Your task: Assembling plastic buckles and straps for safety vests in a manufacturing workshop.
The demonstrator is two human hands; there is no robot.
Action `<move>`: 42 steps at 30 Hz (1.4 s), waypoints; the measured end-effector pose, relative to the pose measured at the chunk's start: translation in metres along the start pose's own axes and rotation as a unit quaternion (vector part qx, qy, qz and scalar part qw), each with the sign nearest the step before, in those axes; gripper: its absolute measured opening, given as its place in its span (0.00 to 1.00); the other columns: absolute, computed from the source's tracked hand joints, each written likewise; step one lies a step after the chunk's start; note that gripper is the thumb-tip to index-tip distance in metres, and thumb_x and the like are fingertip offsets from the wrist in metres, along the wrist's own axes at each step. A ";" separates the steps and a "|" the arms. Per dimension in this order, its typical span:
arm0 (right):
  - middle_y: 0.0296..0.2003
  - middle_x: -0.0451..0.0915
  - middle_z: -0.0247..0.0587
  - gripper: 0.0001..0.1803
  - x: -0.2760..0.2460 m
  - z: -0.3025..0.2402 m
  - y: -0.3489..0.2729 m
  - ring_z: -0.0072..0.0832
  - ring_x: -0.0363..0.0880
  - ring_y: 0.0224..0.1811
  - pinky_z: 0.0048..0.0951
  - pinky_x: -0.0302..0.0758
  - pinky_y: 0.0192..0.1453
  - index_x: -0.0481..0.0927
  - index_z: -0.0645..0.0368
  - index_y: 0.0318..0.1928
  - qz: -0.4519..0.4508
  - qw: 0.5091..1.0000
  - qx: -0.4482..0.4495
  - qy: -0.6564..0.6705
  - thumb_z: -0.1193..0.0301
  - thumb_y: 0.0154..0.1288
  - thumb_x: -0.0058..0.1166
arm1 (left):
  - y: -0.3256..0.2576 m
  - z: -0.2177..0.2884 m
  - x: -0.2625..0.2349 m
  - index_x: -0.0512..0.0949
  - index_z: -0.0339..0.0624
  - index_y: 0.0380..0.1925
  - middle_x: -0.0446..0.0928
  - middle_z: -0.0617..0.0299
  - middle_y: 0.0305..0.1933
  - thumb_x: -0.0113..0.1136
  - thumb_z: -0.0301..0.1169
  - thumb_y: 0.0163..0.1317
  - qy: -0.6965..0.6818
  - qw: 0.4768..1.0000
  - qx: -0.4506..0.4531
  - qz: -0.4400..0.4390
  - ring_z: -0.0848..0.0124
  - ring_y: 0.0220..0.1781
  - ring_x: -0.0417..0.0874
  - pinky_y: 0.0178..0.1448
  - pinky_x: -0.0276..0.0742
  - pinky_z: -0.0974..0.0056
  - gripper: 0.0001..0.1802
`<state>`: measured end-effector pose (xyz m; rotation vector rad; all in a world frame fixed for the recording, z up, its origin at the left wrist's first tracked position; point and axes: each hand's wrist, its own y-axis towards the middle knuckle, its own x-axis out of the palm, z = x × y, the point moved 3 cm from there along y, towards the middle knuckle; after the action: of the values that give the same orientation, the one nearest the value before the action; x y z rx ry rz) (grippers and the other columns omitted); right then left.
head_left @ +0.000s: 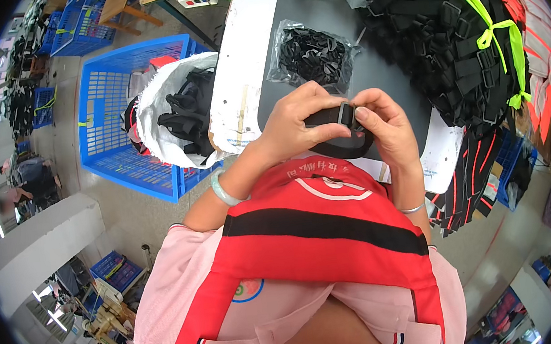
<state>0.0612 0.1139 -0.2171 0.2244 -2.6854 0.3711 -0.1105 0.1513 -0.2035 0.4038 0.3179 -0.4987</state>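
Close in front of my red apron, both hands meet at a black plastic buckle point(346, 113) on a black webbing strap point(353, 147). The strap curves in a loop below the buckle. My left hand point(298, 121) pinches the strap at the buckle's left side, thumb below and fingers above. On the right side, my right hand point(387, 121) grips the buckle's edge between thumb and curled fingers. Just beyond the hands lies a clear plastic bag point(314, 55) of small black plastic pieces. A large heap of black straps with buckles point(442, 43) is piled to the right.
The white-edged table point(230, 77) has a dark grey top. At left stands a blue plastic crate point(100, 109) holding a white sack point(150, 111) with black items. A neon yellow tie point(507, 30) lies over the strap heap. Orange and grey strips point(544, 33) hang at far right.
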 end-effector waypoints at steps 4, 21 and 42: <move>0.32 0.76 0.25 0.10 0.003 -0.010 -0.005 0.11 0.71 0.33 0.13 0.68 0.40 0.77 0.61 0.45 0.008 1.000 0.007 0.009 0.76 0.63 0.56 | -0.007 0.002 0.001 0.81 0.40 0.43 0.74 0.61 0.32 0.72 0.32 0.46 -0.047 0.999 -0.014 -0.020 0.69 0.33 0.76 0.37 0.71 0.67 0.21; 0.24 0.61 0.29 0.08 -0.129 -0.083 -0.055 0.18 0.56 0.23 0.22 0.59 0.30 0.73 0.54 0.46 0.084 0.876 -0.292 0.374 0.68 0.70 0.47 | -0.007 -0.005 -0.018 0.81 0.38 0.42 0.76 0.60 0.35 0.71 0.29 0.48 -0.076 0.995 -0.055 -0.017 0.70 0.37 0.77 0.39 0.72 0.68 0.19; 0.32 0.73 0.28 0.14 0.016 0.001 0.001 0.14 0.66 0.33 0.17 0.65 0.38 0.71 0.61 0.41 0.075 0.982 -0.076 -0.154 0.61 0.68 0.52 | 0.003 0.011 0.001 0.77 0.39 0.34 0.79 0.60 0.36 0.68 0.26 0.51 -0.005 1.000 -0.021 -0.008 0.71 0.38 0.81 0.40 0.75 0.68 0.11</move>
<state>0.0467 0.1128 -0.2111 0.0353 -3.0293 0.1866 -0.1060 0.1489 -0.1932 0.3585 0.3212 -0.5084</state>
